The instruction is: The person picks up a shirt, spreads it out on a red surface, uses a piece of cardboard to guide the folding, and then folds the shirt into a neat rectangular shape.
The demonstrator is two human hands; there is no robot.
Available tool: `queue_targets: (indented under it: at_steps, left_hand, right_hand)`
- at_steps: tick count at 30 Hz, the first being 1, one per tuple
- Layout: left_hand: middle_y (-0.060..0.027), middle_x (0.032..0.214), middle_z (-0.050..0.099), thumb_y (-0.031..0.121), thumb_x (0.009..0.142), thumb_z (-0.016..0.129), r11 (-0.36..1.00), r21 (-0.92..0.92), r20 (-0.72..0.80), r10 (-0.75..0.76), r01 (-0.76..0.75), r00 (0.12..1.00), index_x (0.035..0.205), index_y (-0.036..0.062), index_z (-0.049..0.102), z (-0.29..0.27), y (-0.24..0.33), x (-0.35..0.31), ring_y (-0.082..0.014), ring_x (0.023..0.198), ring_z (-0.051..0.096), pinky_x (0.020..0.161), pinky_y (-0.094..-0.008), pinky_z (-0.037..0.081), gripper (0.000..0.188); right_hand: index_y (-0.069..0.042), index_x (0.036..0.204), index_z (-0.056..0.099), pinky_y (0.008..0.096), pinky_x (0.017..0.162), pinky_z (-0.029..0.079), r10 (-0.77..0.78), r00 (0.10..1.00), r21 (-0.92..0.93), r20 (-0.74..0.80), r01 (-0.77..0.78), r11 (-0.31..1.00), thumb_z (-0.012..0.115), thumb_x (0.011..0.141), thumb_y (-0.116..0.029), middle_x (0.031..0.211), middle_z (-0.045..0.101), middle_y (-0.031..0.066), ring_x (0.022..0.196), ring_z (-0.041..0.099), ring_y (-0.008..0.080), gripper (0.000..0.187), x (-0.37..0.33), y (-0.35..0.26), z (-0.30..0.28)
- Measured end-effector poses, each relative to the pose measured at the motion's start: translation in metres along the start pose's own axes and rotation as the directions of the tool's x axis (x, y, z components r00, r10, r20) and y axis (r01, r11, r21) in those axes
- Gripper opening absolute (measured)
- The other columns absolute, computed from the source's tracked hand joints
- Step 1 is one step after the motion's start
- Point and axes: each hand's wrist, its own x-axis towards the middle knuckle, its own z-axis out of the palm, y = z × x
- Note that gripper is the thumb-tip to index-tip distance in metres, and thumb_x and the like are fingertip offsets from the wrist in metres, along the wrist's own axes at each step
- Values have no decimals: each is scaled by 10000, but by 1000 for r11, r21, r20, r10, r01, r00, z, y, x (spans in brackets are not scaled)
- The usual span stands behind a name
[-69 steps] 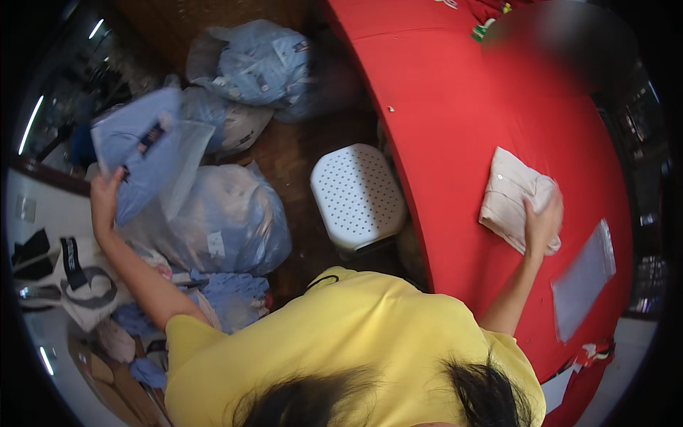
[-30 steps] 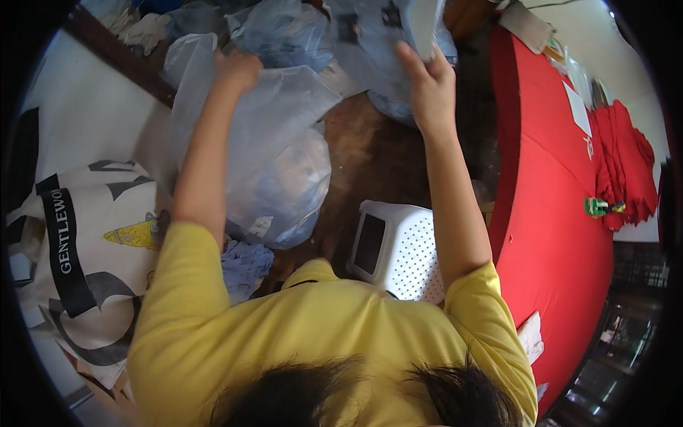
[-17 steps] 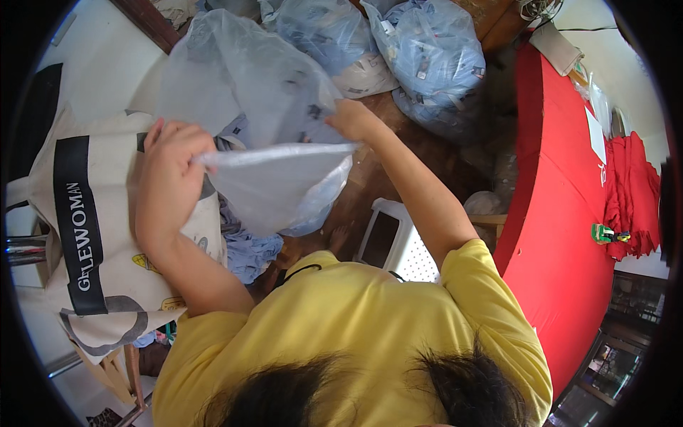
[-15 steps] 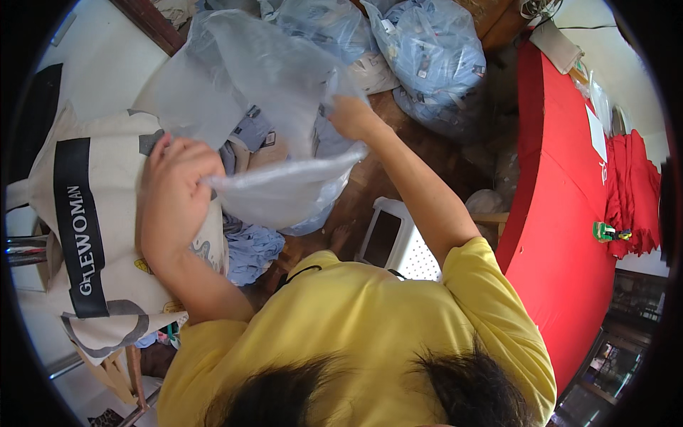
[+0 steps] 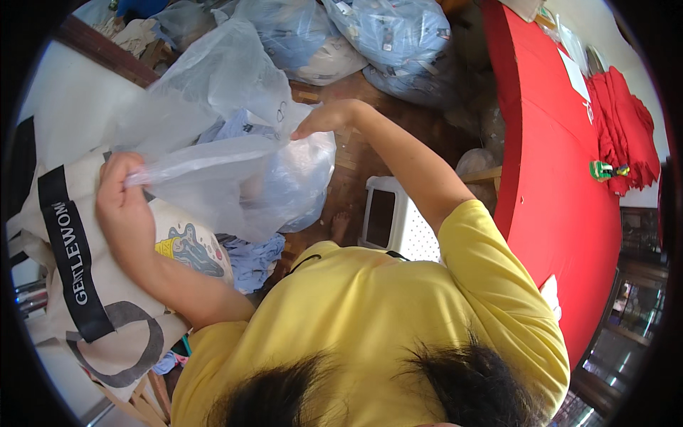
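Note:
A large clear plastic bag (image 5: 213,85) stands in front of me, with folded light-blue garments (image 5: 231,127) showing through its mouth. My left hand (image 5: 122,188) is closed on the bag's rim at the left, beside a cream canvas tote bag. At the rim's right side, my right hand (image 5: 324,119) pinches the plastic between thumb and fingers. Between both hands the near edge is stretched in a taut band. The bag's lower part bulges over its contents, which are blurred by the film.
Other filled plastic bags (image 5: 395,43) stand at the back. A white perforated stool (image 5: 413,224) is near my feet. To the right runs a red-covered table (image 5: 548,156) with red cloth (image 5: 629,135) on it. The canvas tote bag (image 5: 135,306) hangs at left; blue cloth (image 5: 255,260) lies beneath.
My left hand has moved left and my right hand slightly left, both keeping hold of the plastic. The bag's near edge is now pulled straighter, covering more of the garments. My view has shifted somewhat.

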Motion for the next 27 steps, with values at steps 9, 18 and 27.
queue_targets:
  at_steps: [9,18,27]
  left_hand:
    - [-101,816,494,-82,675,432,884,-386,153,343,-263,927,749,-14,475,-21,4,-5,-206,801,479,1074,-362,311,109]
    - [-135,1119,565,-72,850,401,987,-151,51,-52,60,997,1157,-60,527,-14,27,-10,-231,1095,523,1042,-345,348,332]
    - [-206,1366,478,227,934,467,608,-477,-84,687,-634,722,1293,-89,478,18,135,11,-319,1272,458,1097,-414,295,479]
  right_hand:
    - [-77,1066,654,456,787,513,-213,809,-132,-547,168,977,584,829,-144,977,667,187,871,650,371,256,30,-32,41]
    - [-83,828,657,448,695,507,-862,172,-779,-477,371,505,590,677,-122,753,609,80,820,627,326,170,-112,-211,-63]
    - [-29,958,674,380,754,495,-509,447,-74,-736,694,716,549,721,-56,843,658,134,808,629,297,270,-75,-152,-40]
